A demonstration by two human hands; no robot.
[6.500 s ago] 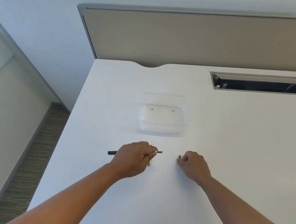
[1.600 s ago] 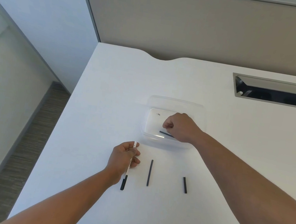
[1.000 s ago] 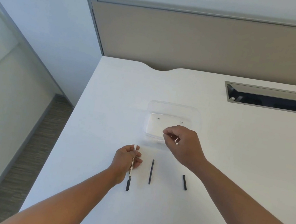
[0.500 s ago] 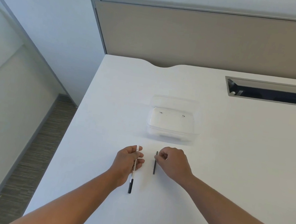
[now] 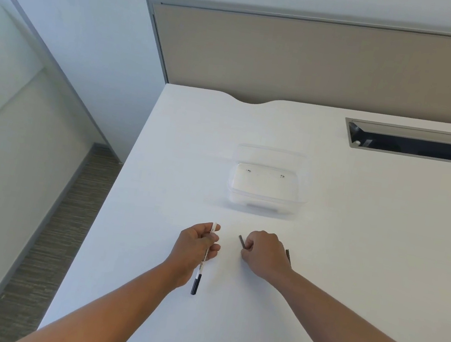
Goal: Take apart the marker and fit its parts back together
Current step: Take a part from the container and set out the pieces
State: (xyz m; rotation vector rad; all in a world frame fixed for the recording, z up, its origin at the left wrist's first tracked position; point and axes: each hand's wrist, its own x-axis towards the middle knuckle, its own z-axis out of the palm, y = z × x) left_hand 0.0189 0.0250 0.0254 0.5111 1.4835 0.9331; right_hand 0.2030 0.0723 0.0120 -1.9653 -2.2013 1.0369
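White marker barrel (image 5: 207,251) pinched in our left hand (image 5: 196,247), we should steady it while our right hand (image 5: 263,254), gripping the dark rod (image 5: 241,241), lines it up with the open end at lower centre.

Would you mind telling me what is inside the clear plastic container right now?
The clear container holds no marker parts; only two tiny dark marks show on its floor. Nothing covers its inside.

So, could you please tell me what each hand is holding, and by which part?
The left hand grips the white marker barrel around its upper half. The right hand pinches the thin dark rod near its middle.
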